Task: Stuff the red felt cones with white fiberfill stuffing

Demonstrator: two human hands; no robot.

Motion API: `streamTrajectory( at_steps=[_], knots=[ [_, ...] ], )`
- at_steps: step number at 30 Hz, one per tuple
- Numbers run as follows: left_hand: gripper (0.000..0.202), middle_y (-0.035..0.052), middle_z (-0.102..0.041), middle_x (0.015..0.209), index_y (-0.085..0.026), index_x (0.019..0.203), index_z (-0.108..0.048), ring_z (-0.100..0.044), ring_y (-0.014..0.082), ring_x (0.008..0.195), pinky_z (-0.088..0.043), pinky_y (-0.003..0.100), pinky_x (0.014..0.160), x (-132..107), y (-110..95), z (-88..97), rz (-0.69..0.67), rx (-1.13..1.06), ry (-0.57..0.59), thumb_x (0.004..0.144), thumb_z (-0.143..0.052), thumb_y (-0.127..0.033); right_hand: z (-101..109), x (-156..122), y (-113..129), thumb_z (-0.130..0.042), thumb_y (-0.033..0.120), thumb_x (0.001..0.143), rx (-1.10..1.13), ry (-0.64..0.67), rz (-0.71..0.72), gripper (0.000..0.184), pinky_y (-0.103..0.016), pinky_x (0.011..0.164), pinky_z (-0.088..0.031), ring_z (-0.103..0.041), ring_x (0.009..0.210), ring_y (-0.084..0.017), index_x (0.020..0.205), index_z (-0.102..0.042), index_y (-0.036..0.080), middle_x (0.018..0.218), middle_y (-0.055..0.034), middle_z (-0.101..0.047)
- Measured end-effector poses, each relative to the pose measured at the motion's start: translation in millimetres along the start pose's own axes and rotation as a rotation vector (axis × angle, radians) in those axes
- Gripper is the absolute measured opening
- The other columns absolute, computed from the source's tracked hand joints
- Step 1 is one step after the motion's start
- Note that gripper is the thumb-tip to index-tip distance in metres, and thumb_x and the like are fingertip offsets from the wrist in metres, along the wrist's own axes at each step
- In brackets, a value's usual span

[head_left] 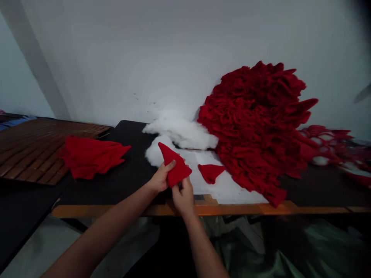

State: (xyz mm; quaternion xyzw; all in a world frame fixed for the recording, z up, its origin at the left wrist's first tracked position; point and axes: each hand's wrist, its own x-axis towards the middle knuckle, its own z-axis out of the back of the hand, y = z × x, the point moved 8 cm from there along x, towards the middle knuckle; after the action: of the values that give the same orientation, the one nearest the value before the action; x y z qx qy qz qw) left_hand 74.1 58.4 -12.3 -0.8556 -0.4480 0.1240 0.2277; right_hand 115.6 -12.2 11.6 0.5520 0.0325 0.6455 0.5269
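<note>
A pointed red felt hat (175, 168) is held up over the table's front edge, its tip toward the upper left. My left hand (161, 177) grips its left side, thumb lying across the front. From below, my right hand (184, 193) holds the lower rim; some of its fingers are hidden by the cloth, and I cannot tell whether they are inside. Just behind the hat lies white fluffy stuffing (156, 151). To the right, a second small red hat (211, 173) rests on a white sheet (232, 193).
A tall heap of red felt pieces (257, 123) leans against the wall at right. More white stuffing (182, 131) lies at the back. On the left sits a red cloth pile (94, 156) beside a brown slatted mat (31, 148). The black table (139, 189) has an orange front edge (116, 210).
</note>
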Motion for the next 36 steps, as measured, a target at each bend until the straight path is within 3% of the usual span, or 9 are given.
streamTrajectory(
  at_steps=[2, 6, 13, 17, 20, 23, 31, 33, 36],
  knots=[
    [0.030, 0.0081, -0.065, 0.083, -0.012, 0.091, -0.057, -0.063, 0.0194, 0.074, -0.050, 0.033, 0.074, 2.1, -0.9, 7.5, -0.005, 0.020, -0.066, 0.066, -0.068, -0.024, 6.2, 0.0, -4.1, -0.040, 0.007, 0.074, 0.018, -0.053, -0.033, 0.047, -0.042, 0.094, -0.041, -0.047, 0.112, -0.021, 0.119, -0.047, 0.019, 0.118, -0.0093, -0.053],
    [0.022, 0.0065, -0.065, 0.075, -0.011, 0.084, -0.058, -0.062, 0.0142, 0.064, -0.050, 0.026, 0.066, 5.0, -3.0, 21.0, -0.004, -0.018, -0.211, 0.071, -0.063, -0.028, 12.2, -7.6, 7.4, -0.041, 0.010, 0.078, -0.078, -0.132, 0.059, 0.042, -0.045, 0.097, -0.036, -0.039, 0.120, -0.023, 0.119, -0.048, 0.018, 0.128, -0.0110, -0.044],
    [0.030, 0.0100, -0.066, 0.091, -0.010, 0.093, -0.061, -0.063, 0.0194, 0.083, -0.046, 0.032, 0.085, 1.9, 0.3, 2.0, 0.008, -0.005, -0.013, 0.071, -0.063, -0.030, 4.0, 8.7, 16.2, -0.036, 0.014, 0.082, -0.018, -0.029, -0.014, 0.033, -0.040, 0.088, -0.044, -0.053, 0.100, -0.020, 0.108, -0.055, 0.019, 0.099, -0.0093, -0.059],
    [0.032, 0.0114, -0.066, 0.092, -0.008, 0.092, -0.061, -0.062, 0.0204, 0.086, -0.043, 0.033, 0.089, 1.1, 1.7, 3.6, 0.030, -0.002, -0.037, 0.073, -0.061, -0.034, 10.8, 4.6, 20.5, -0.040, 0.014, 0.080, -0.083, -0.116, 0.038, 0.034, -0.045, 0.096, -0.036, -0.044, 0.112, -0.023, 0.111, -0.053, 0.019, 0.111, -0.0109, -0.054],
    [0.033, 0.0120, -0.065, 0.096, -0.010, 0.095, -0.060, -0.061, 0.0228, 0.090, -0.042, 0.037, 0.090, -2.0, 2.6, -0.3, 0.011, 0.038, -0.004, 0.069, -0.066, -0.029, 12.7, -1.7, 5.6, -0.043, 0.017, 0.079, -0.009, -0.194, -0.112, 0.036, -0.045, 0.094, -0.037, -0.046, 0.110, -0.023, 0.114, -0.051, 0.018, 0.113, -0.0116, -0.053],
    [0.036, 0.0122, -0.065, 0.096, -0.010, 0.097, -0.059, -0.061, 0.0231, 0.092, -0.041, 0.037, 0.091, -4.3, 7.6, -2.1, 0.045, 0.064, 0.016, 0.065, -0.069, -0.022, 4.2, 0.0, -6.9, -0.042, 0.017, 0.080, 0.165, -0.126, -0.249, 0.036, -0.039, 0.085, -0.046, -0.055, 0.095, -0.019, 0.115, -0.050, 0.018, 0.101, -0.0090, -0.060],
    [0.032, 0.0121, -0.066, 0.091, -0.008, 0.090, -0.061, -0.061, 0.0209, 0.090, -0.045, 0.031, 0.086, 5.8, 4.2, 8.0, 0.092, -0.034, -0.076, 0.075, -0.057, -0.036, 11.6, -7.9, 23.1, -0.042, 0.009, 0.079, -0.195, -0.173, 0.163, 0.035, -0.045, 0.095, -0.038, -0.040, 0.116, -0.023, 0.111, -0.054, 0.020, 0.122, -0.0114, -0.047],
    [0.028, 0.0118, -0.066, 0.091, -0.008, 0.090, -0.061, -0.060, 0.0207, 0.092, -0.044, 0.032, 0.088, 4.0, 6.2, 3.6, 0.116, -0.032, -0.041, 0.076, -0.056, -0.031, 5.7, -7.4, 19.8, -0.041, 0.009, 0.079, -0.220, -0.119, 0.146, 0.037, -0.045, 0.093, -0.040, -0.043, 0.112, -0.023, 0.111, -0.054, 0.020, 0.115, -0.0117, -0.051],
    [0.020, 0.0103, -0.066, 0.089, -0.008, 0.089, -0.061, -0.060, 0.0201, 0.093, -0.042, 0.032, 0.092, 0.4, 6.0, -2.6, 0.122, -0.022, 0.004, 0.076, -0.056, -0.023, 7.0, 3.0, 9.3, -0.038, 0.009, 0.079, -0.142, -0.079, -0.006, 0.039, -0.043, 0.092, -0.041, -0.048, 0.106, -0.022, 0.113, -0.053, 0.019, 0.108, -0.0108, -0.055]
  ],
)
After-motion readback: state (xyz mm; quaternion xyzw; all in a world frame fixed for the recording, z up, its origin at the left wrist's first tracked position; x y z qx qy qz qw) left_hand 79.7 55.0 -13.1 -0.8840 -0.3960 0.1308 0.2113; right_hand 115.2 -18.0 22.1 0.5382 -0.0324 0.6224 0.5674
